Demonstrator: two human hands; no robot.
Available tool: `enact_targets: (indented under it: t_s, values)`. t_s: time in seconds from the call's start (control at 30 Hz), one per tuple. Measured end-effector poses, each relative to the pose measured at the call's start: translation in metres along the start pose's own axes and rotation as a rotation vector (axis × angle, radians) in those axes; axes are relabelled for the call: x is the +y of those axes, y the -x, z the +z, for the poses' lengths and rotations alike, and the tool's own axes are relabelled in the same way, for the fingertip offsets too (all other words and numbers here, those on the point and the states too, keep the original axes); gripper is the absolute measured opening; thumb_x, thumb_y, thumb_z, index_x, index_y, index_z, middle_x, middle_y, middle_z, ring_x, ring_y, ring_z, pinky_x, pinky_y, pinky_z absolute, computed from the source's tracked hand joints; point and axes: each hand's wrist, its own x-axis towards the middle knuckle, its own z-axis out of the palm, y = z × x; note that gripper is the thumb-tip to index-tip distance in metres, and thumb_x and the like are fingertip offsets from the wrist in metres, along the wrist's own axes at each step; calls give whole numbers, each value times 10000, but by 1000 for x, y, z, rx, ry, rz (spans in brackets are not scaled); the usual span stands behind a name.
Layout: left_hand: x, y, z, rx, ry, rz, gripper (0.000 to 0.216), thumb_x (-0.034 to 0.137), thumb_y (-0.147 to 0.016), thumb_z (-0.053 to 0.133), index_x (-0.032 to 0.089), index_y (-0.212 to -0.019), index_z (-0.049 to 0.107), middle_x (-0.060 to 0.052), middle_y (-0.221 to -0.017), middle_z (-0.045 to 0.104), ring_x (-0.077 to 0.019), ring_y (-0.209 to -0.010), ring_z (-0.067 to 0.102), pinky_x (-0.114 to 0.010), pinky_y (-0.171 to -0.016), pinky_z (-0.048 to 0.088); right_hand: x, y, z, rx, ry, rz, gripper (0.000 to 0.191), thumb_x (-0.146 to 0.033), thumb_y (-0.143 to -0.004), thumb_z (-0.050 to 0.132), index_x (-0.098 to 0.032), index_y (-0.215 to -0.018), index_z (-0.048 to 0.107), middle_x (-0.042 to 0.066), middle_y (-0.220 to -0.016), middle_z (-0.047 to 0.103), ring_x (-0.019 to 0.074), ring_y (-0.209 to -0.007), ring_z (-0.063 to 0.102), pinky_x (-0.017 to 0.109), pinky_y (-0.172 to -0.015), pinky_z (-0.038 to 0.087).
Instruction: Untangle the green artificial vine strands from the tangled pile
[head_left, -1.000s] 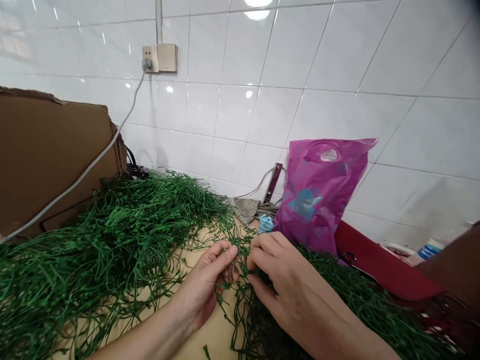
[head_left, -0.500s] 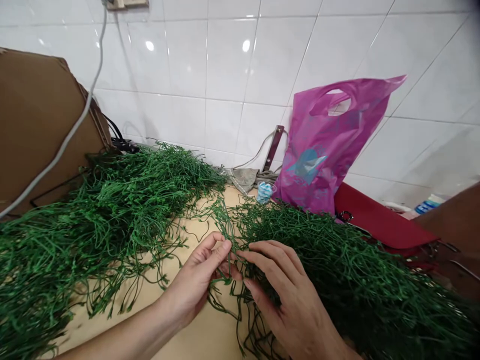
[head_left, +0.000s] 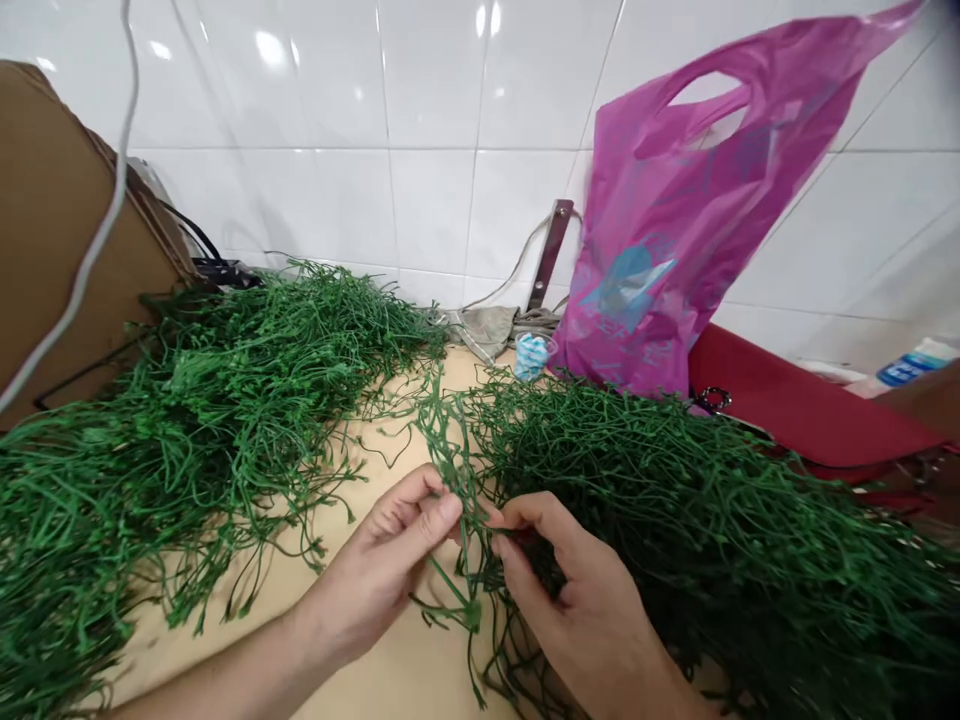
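Between thumb and fingers, my left hand (head_left: 397,550) pinches a thin green plastic plant stem (head_left: 450,440) with branching tips that rise away from me. My right hand (head_left: 570,580) is closed in a pinch just to the right, its thumb and forefinger at strands beside the same stem. Exactly which strand the right fingertips grip is partly hidden. A large heap of green stems (head_left: 247,370) lies to the left, and a second, darker heap of stems (head_left: 675,480) spreads under and beyond my right hand.
A pale tan tabletop (head_left: 375,510) shows between the heaps. At the back stand a purple plastic bag (head_left: 675,220), a small cup with blue-and-white contents (head_left: 531,357) and a metal bracket (head_left: 551,255). A cardboard box (head_left: 67,220) and white cable (head_left: 105,220) are left; a red bag (head_left: 810,400) is right.
The view has shifted slightly. My right hand's fingers, spread over the strands before, have drawn together into a pinch. My left hand keeps its hold on the stem.
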Motion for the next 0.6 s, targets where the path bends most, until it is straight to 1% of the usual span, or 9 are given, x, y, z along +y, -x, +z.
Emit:
enact_targets:
  t_s: [0.13, 0.27, 0.33, 0.4, 0.47, 0.53, 0.6]
  values:
    - [0, -1, -2, 7, 91, -108, 252, 392, -822, 756, 205, -844, 589, 40, -724, 636, -38, -561, 471, -141, -608, 400, -6, 1, -5, -191, -128, 15, 298, -56, -907, 441, -252, -1032, 627, -20, -906, 659, 108, -847, 621, 207, -770, 499]
    - [-1, 0, -4, -46, 99, -182, 288, 409, -787, 787, 197, -873, 611, 44, -670, 621, -39, -572, 514, -125, -575, 394, -10, -2, -17, -317, -153, 15, 407, -14, -879, 384, -246, -997, 697, 0, -876, 611, 110, -840, 601, 209, -739, 483]
    - [0, 1, -4, -40, 98, -204, 284, 398, -788, 788, 193, -871, 611, 38, -672, 630, -47, -586, 551, -128, -568, 407, -11, -3, -21, -329, -144, 8, 427, -12, -871, 383, -254, -986, 716, 0, -861, 588, 102, -805, 594, 198, -711, 480]
    - [3, 1, -2, 10, 103, -196, 279, 380, -783, 793, 193, -861, 602, 22, -733, 668, -68, -626, 612, -144, -575, 439, -10, -4, -23, -286, -132, 21, 408, -38, -888, 398, -267, -1019, 710, -12, -821, 575, 96, -740, 583, 185, -662, 480]
    - [7, -1, 0, 68, 116, -153, 272, 360, -780, 796, 195, -855, 594, 9, -807, 703, -103, -681, 672, -174, -605, 488, -9, -4, -22, -192, -119, 66, 359, -87, -920, 422, -269, -1097, 677, -14, -829, 610, 99, -721, 599, 187, -647, 494]
    - [11, -3, 1, 102, 136, -94, 251, 326, -786, 794, 193, -854, 592, 0, -866, 729, -133, -739, 713, -209, -664, 536, -5, -4, -22, -68, -76, 99, 308, -125, -942, 445, -258, -1139, 641, -3, -894, 665, 111, -782, 635, 203, -704, 519]
    - [14, -5, 0, 117, 159, -42, 219, 293, -803, 780, 191, -862, 596, -7, -914, 747, -147, -788, 734, -242, -750, 566, -1, -4, -22, 42, 7, 61, 264, -116, -933, 455, -253, -1056, 645, 3, -934, 681, 121, -856, 646, 220, -789, 524]
